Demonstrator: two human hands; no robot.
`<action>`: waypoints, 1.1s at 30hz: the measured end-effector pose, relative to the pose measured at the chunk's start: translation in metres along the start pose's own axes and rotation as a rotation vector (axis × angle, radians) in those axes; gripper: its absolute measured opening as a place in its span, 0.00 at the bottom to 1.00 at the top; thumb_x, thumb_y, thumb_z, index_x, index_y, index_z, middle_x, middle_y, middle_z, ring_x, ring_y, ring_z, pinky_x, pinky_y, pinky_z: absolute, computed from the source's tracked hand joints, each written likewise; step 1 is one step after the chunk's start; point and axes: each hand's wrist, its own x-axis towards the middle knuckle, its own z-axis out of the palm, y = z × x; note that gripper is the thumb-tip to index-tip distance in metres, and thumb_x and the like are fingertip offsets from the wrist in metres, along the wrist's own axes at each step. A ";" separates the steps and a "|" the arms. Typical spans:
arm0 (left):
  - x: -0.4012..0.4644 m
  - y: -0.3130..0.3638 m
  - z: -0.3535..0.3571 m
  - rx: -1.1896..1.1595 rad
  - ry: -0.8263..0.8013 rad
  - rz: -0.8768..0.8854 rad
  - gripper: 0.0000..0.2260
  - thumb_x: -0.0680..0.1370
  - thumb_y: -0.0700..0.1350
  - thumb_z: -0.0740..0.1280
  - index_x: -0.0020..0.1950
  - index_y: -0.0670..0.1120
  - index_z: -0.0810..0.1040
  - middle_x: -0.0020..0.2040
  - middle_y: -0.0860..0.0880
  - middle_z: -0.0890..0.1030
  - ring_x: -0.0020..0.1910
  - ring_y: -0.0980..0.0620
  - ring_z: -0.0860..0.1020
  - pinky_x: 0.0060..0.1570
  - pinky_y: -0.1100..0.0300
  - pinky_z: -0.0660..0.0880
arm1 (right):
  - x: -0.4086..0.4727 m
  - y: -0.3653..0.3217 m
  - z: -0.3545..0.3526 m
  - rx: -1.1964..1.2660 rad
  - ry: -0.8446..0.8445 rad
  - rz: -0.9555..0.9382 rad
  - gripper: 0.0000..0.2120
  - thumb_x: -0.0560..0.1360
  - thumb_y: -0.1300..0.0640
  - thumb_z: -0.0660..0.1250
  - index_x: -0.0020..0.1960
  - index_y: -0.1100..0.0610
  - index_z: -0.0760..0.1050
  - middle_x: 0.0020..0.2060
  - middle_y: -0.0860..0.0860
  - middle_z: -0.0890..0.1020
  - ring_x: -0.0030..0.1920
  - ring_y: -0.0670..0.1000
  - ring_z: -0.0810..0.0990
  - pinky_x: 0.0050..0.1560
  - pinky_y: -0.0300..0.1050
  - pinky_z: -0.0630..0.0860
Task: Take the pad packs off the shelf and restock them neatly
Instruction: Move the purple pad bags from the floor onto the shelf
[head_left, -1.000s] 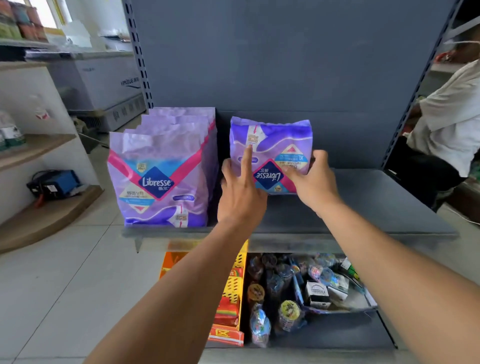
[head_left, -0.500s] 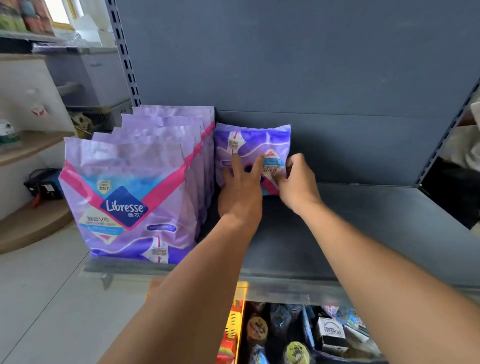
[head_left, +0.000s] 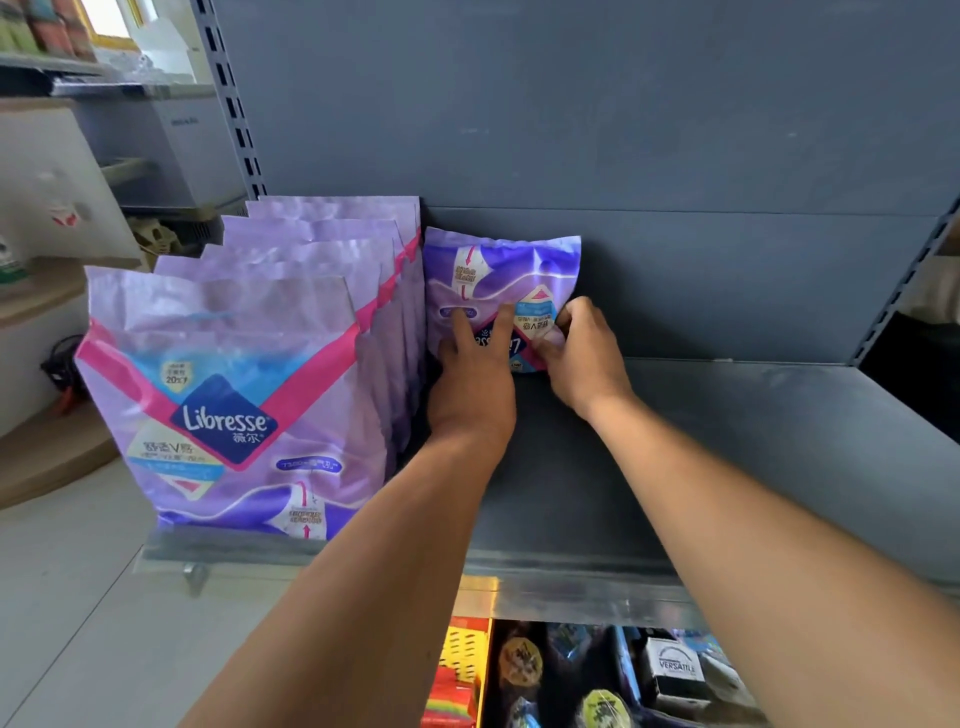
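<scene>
A small purple pad pack (head_left: 498, 270) stands upside down at the back of the grey shelf (head_left: 753, 441), against the back panel. My left hand (head_left: 475, 379) lies on its front with fingers spread and pressing. My right hand (head_left: 584, 353) grips its lower right edge with curled fingers. To its left, a row of several larger purple-and-pink Libresse packs (head_left: 228, 395) stands upright from the shelf's front edge to the back, touching the small pack's side.
The right part of the shelf is bare grey metal, bounded by a slotted upright (head_left: 904, 291). Below the shelf's front lip (head_left: 571, 592) lie a yellow basket (head_left: 462, 649) and mixed small goods (head_left: 670, 670). Wooden shelving (head_left: 47, 452) stands at far left.
Both hands have carried the small pack further back on the shelf until it stands against the back panel beside the big packs. My view has moved closer.
</scene>
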 end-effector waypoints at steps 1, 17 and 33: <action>0.000 0.000 0.001 -0.005 -0.006 -0.002 0.38 0.78 0.35 0.61 0.78 0.61 0.45 0.77 0.43 0.44 0.74 0.39 0.56 0.54 0.43 0.75 | 0.000 0.000 0.000 -0.012 -0.006 0.004 0.12 0.77 0.56 0.68 0.53 0.59 0.67 0.55 0.54 0.73 0.48 0.49 0.72 0.32 0.34 0.63; -0.021 0.012 -0.025 0.010 -0.022 -0.026 0.39 0.77 0.37 0.64 0.77 0.59 0.45 0.75 0.44 0.47 0.71 0.40 0.60 0.52 0.44 0.77 | -0.020 -0.013 -0.028 -0.094 -0.031 0.055 0.30 0.77 0.53 0.68 0.74 0.57 0.59 0.68 0.57 0.70 0.66 0.55 0.72 0.51 0.44 0.70; -0.172 0.047 -0.104 0.156 -0.020 0.321 0.19 0.80 0.51 0.58 0.70 0.48 0.65 0.68 0.45 0.66 0.65 0.42 0.68 0.57 0.46 0.70 | -0.201 -0.049 -0.173 -0.723 -0.269 -0.282 0.22 0.80 0.47 0.58 0.72 0.53 0.66 0.69 0.48 0.69 0.69 0.52 0.65 0.62 0.51 0.70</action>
